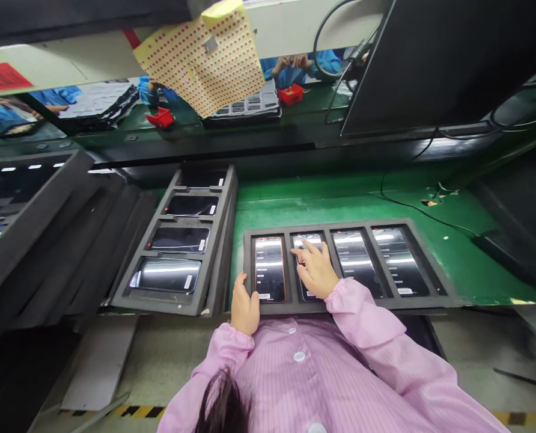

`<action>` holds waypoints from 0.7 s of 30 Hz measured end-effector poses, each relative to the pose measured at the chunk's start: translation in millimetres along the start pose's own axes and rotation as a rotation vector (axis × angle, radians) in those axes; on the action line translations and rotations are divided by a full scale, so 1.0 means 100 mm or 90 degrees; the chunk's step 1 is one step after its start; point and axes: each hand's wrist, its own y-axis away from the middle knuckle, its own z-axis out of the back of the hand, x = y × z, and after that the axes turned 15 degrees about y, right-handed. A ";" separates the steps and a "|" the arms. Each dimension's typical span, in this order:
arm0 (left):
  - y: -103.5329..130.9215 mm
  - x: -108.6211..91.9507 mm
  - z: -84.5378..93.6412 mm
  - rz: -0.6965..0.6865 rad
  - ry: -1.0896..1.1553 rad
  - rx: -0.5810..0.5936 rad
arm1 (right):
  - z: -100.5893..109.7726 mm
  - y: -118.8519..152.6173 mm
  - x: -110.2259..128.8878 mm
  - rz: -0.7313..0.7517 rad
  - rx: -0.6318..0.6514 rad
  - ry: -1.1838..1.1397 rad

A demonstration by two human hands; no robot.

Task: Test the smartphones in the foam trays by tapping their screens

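Observation:
A dark foam tray (437, 264) lies at the bench's front edge, with several phones lying face up in its slots. My right hand (315, 269) is over the second phone from the left (307, 293), fingers spread and empty. Its fingertips are at the upper part of that screen; whether they touch it I cannot tell. At the tray's front left corner rests my left hand (245, 307), fingers stretched along the side and thumb apart. Beside it is the leftmost phone (270, 270), with an orange edge and a lit list on its screen. The other two phones (356, 261) show similar lists.
Left of my tray, stacked foam trays (207, 252) hold phones with dark screens. More foam trays (92, 240) lean at the far left. A black cable (425, 213) crosses the green bench (272, 204). Beyond a shelf are red boxes (290, 94) and co-workers' blue sleeves (326, 63).

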 end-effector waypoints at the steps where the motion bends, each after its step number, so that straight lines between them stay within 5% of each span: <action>1: 0.00 0.00 0.00 0.000 -0.002 -0.001 | -0.01 -0.02 0.06 0.013 0.009 -0.005; 11: 0.03 0.01 0.00 0.003 0.020 -0.001 | -0.13 -0.23 0.38 0.082 0.091 -0.022; 15: 0.04 0.02 0.00 0.004 0.052 -0.005 | 0.08 -0.03 0.17 0.045 -0.031 -0.019; 18: 0.05 0.07 -0.01 0.015 0.099 -0.032 | 0.33 0.30 -0.24 -0.105 -0.229 0.019; 21: 0.08 0.19 0.00 0.057 0.183 -0.066 | 0.55 0.77 -0.80 -0.410 -0.322 0.117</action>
